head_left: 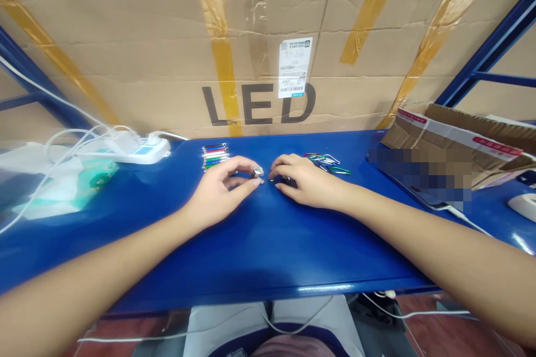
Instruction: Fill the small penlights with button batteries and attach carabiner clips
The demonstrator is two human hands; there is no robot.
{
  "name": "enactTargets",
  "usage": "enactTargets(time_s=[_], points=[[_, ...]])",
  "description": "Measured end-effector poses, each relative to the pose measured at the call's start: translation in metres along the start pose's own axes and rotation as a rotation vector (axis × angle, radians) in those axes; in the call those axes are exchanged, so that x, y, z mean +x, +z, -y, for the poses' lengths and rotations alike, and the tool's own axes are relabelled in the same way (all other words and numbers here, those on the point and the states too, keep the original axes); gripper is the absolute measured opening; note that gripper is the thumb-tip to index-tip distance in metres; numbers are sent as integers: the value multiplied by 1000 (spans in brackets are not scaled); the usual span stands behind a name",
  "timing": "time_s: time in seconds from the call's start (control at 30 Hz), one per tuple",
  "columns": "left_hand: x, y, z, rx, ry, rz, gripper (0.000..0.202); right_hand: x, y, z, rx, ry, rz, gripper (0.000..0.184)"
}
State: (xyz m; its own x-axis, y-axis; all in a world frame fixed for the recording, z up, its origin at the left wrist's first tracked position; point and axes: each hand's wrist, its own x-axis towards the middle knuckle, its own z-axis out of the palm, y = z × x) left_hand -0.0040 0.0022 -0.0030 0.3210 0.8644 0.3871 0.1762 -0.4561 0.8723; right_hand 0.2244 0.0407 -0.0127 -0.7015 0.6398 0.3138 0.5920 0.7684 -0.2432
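Over the middle of the blue table point(268, 251), my left hand point(215, 189) pinches a small shiny silver-and-dark metal piece point(257, 172) between thumb and fingers. Its exact kind is too small to tell. Just to the right, my right hand point(307, 178) is curled, with a small dark shiny piece point(286, 178) partly hidden under the fingers. The two hands are close but apart. Behind my left hand lies a row of slim coloured metal tubes point(215, 153), pen-like. Beyond my right hand is a loose pile of coloured carabiners point(329, 163).
A large taped cardboard box point(167, 56) marked LED stands along the back. At left are a white power strip point(142, 148), cables and a green-white plastic packet point(90, 181). At right, an open carton point(456, 139) sits behind a partly blurred dark device point(412, 181) with a white cable.
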Motion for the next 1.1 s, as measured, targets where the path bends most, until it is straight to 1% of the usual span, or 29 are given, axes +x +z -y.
enactTargets(time_s=[0.17,0.27,0.37,0.47,0.57,0.73,0.8,0.97,1.1], points=[[0,0,0,6,-16,31,14,3,-3,3,46,54,20,15],[-1,1,1,22,-49,60,15,3,-3,2,55,93,22,12],[0,2,2,46,-77,82,16,3,-1,-1,64,99,28,7],[0,2,2,42,-74,97,16,3,-1,-1,64,86,19,5],[1,2,3,41,-63,106,15,3,-3,2,91,67,-38,2],[1,2,3,63,-60,101,16,3,-8,13,284,82,-238,4],[1,2,3,71,-57,105,16,3,-11,17,327,82,-302,7],[1,2,3,104,-45,120,17,2,-15,23,303,-15,-327,11],[2,1,3,123,-50,115,16,0,-15,25,325,-31,-332,12]])
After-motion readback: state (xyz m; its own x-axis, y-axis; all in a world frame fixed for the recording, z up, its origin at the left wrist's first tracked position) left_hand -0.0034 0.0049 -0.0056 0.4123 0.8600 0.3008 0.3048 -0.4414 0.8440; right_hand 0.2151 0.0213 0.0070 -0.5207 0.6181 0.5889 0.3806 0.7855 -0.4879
